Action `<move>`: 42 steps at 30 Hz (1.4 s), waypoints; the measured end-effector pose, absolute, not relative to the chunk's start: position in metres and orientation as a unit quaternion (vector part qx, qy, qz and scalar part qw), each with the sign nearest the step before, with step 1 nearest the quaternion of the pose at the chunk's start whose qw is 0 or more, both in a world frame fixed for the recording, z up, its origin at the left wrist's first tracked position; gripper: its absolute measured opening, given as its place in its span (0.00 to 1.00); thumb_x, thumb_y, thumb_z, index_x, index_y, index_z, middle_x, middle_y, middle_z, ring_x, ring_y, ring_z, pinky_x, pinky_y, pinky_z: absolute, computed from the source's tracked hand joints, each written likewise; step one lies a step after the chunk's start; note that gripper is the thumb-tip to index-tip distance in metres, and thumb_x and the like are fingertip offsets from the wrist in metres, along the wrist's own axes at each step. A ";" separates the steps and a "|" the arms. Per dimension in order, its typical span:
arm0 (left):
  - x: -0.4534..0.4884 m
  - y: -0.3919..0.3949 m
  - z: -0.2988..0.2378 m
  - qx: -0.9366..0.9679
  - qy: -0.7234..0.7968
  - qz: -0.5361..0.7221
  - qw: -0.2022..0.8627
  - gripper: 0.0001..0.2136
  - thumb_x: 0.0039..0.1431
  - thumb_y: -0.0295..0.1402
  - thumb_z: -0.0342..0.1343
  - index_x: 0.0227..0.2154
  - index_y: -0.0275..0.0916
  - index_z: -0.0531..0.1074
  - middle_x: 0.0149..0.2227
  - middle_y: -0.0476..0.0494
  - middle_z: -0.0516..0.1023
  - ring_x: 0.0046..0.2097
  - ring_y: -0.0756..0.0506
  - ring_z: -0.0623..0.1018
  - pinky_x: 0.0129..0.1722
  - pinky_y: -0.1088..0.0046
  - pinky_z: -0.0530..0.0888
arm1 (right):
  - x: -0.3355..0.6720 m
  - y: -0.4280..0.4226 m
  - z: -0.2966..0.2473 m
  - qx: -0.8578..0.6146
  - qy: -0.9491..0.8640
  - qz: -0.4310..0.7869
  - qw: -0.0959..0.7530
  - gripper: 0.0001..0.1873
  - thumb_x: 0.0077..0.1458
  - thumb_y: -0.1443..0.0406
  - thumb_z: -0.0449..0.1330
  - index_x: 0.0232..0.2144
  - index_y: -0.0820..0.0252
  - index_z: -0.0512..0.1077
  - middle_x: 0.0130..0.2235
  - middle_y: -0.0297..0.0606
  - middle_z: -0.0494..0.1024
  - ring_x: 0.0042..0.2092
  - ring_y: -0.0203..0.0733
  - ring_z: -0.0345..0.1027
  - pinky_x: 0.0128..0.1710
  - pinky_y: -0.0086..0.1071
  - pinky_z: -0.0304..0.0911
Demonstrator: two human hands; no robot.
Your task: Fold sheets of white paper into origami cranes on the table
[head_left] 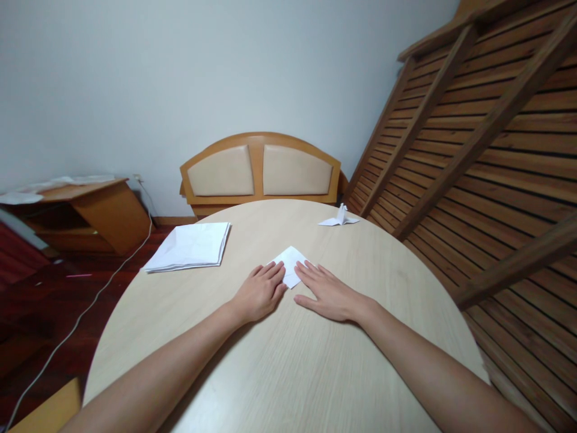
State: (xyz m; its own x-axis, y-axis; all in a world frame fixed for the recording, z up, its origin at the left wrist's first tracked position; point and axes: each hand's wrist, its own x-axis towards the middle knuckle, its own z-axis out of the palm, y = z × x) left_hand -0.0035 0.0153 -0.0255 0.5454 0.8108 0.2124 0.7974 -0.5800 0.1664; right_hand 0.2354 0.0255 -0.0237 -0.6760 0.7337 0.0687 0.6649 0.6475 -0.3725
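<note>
Folded paper (290, 260), one white diamond, lies on a round table (288, 373) beneath two hands: the left hand (259, 293) rests its fingers close together on one side; the right hand (332, 293) lays slightly parted fingers on the other, thumb spread wide. Beyond are one origami crane (340, 219), one paper stack (192, 245) and one headboard (256, 162).

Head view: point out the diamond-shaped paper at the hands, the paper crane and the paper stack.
Diamond-shaped paper (291, 263): head view, its exposed middle.
Paper crane (341, 219): head view, its body, between the wings.
Paper stack (190, 245): head view, middle of its top sheet.
</note>
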 end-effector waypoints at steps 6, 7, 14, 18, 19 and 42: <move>-0.003 0.015 -0.025 0.875 0.461 0.146 0.024 0.21 0.72 0.40 0.41 0.62 0.38 0.64 0.66 0.34 0.64 0.67 0.35 0.64 0.63 0.47 0.62 | 0.250 0.034 -0.010 -0.396 -0.900 0.102 0.151 0.33 0.64 0.46 0.54 0.62 0.60 0.67 0.65 0.51 0.66 0.68 0.60 0.53 0.66 0.56 0.50; -0.004 0.015 -0.025 0.874 0.463 0.148 0.019 0.21 0.72 0.40 0.41 0.61 0.37 0.65 0.66 0.33 0.65 0.66 0.35 0.64 0.63 0.48 0.63 | 0.250 0.034 -0.005 -0.381 -0.906 0.091 0.159 0.28 0.63 0.48 0.56 0.57 0.59 0.73 0.60 0.49 0.73 0.66 0.61 0.57 0.64 0.55 0.52; -0.006 0.016 -0.024 0.865 0.467 0.183 0.001 0.17 0.71 0.38 0.45 0.54 0.36 0.70 0.61 0.32 0.69 0.62 0.37 0.67 0.62 0.52 0.66 | 0.237 0.019 0.016 -0.261 -0.942 0.127 0.166 0.09 0.58 0.64 0.62 0.40 0.51 0.81 0.42 0.37 0.84 0.60 0.52 0.67 0.59 0.46 0.59; -0.005 0.014 -0.019 0.870 0.449 0.202 0.022 0.15 0.67 0.36 0.50 0.52 0.38 0.71 0.54 0.34 0.73 0.57 0.37 0.71 0.58 0.54 0.70 | 0.229 0.017 0.009 -0.243 -0.938 0.166 0.184 0.12 0.59 0.67 0.60 0.42 0.50 0.80 0.42 0.36 0.84 0.56 0.48 0.71 0.57 0.43 0.62; -0.005 0.014 -0.018 0.873 0.442 0.204 0.027 0.14 0.67 0.36 0.50 0.52 0.39 0.72 0.52 0.35 0.73 0.56 0.37 0.71 0.57 0.55 0.70 | 0.229 0.018 0.007 -0.246 -0.935 0.169 0.192 0.12 0.59 0.67 0.59 0.43 0.51 0.80 0.43 0.36 0.84 0.55 0.47 0.72 0.57 0.42 0.63; -0.016 0.010 -0.017 0.919 0.368 0.131 0.046 0.24 0.65 0.39 0.52 0.63 0.39 0.66 0.66 0.31 0.64 0.66 0.33 0.64 0.64 0.51 0.64 | 0.268 0.040 0.011 -0.304 -0.928 0.166 0.136 0.09 0.56 0.65 0.63 0.38 0.52 0.83 0.50 0.36 0.82 0.59 0.52 0.69 0.59 0.45 0.62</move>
